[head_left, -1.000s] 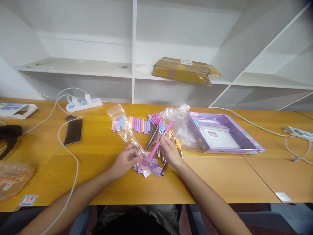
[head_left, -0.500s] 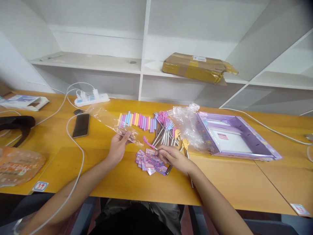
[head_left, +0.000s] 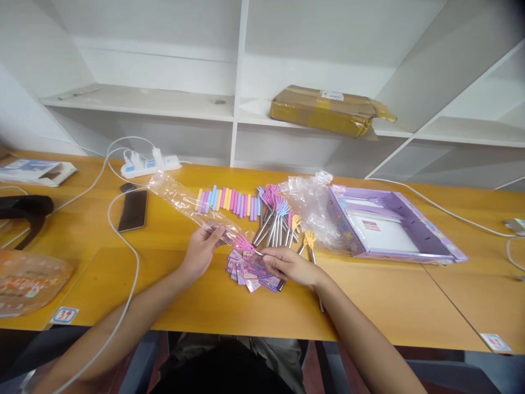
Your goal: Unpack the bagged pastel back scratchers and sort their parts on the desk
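My left hand (head_left: 205,249) is closed on a long clear plastic bag (head_left: 180,198) that stretches up and to the left. In my right hand (head_left: 289,264) is a back scratcher (head_left: 243,242) with a pink hand-shaped head and a metal rod. Its pink head is at the bag's near end, beside my left fingers; whether it is inside the film I cannot tell. Below lies a loose pile of purple and pink printed cards (head_left: 251,272). Behind my right hand, more back scratchers (head_left: 281,210) in pink, blue, purple and yellow are heaped, with a yellow one (head_left: 310,239) apart to the right.
A row of coloured tubes (head_left: 229,201) lies behind the bag. Crumpled clear plastic (head_left: 314,205) and an open purple box (head_left: 394,254) are on the right. A phone (head_left: 133,210), power strip (head_left: 151,167) and white cable (head_left: 133,257) occupy the left. A taped carton (head_left: 324,111) rests on the shelf.
The pink back scratcher's head has turned and moved left to the bag's end. My left hand has shifted slightly right, and the bag is stretched out more fully.
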A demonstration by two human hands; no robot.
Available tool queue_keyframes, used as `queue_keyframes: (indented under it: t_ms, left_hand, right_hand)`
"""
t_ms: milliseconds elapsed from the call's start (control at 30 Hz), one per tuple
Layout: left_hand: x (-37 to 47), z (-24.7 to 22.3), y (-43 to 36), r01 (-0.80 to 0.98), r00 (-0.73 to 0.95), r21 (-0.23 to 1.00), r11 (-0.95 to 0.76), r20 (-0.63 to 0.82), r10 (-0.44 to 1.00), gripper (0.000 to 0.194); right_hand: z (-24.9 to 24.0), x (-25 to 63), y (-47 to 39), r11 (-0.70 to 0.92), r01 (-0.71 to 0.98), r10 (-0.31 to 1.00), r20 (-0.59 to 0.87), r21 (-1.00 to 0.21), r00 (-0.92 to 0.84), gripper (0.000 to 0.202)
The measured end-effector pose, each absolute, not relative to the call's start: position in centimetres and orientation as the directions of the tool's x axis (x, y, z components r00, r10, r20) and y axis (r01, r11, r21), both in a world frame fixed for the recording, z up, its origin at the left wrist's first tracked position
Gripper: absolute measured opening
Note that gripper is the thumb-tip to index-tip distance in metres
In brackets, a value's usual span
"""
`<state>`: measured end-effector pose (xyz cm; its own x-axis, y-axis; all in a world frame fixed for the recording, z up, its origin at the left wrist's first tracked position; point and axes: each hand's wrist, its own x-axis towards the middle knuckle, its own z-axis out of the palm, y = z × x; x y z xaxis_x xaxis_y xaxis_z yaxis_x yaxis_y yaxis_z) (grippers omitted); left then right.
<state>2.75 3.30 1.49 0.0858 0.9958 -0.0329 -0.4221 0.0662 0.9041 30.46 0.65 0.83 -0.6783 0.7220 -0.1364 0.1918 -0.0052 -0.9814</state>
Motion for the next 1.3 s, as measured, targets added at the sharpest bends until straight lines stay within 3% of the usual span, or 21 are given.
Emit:
queue_keyframes:
  t_ms: [233,733,933,1100,1300]
  left_hand:
    - [3.2,1.0,2.5,-0.339,0.200,0.931,0.139,-0.073,0.977,0.040]
    - [3.1,0.9,2.7,-0.311,0.197,0.938,0.152,-0.093,0.976,0.036]
    - [3.1,0.3,2.8,-0.270,0.270,0.954,0.129,-0.054,0.961,0.036]
    - [3.5,-0.5,1.9,-0.135,0.382,0.977,0.163,-0.101,0.918,0.035]
    - [3.6,-1.1,1.8,-0.183,0.226,0.978,0.097,-0.054,0.973,0.034]
  right_hand:
    - [0.9,29.6,0.6,-0.058,0.152,0.762,-0.141,-0.987,-0.632,0.065]
    - [1.8,30.6,1.0,0.125,0.253,0.834,-0.037,-0.959,-0.551,0.052]
    - [1.4,29.8,1.0,0.100,0.264,0.835,-0.063,-0.959,-0.547,0.053]
    - [1.4,29.0,0.8,0.120,0.299,0.813,-0.079,-0.947,-0.576,0.052]
    - [1.6,29.4,0.6,0.069,0.303,0.831,-0.114,-0.950,-0.545,0.055]
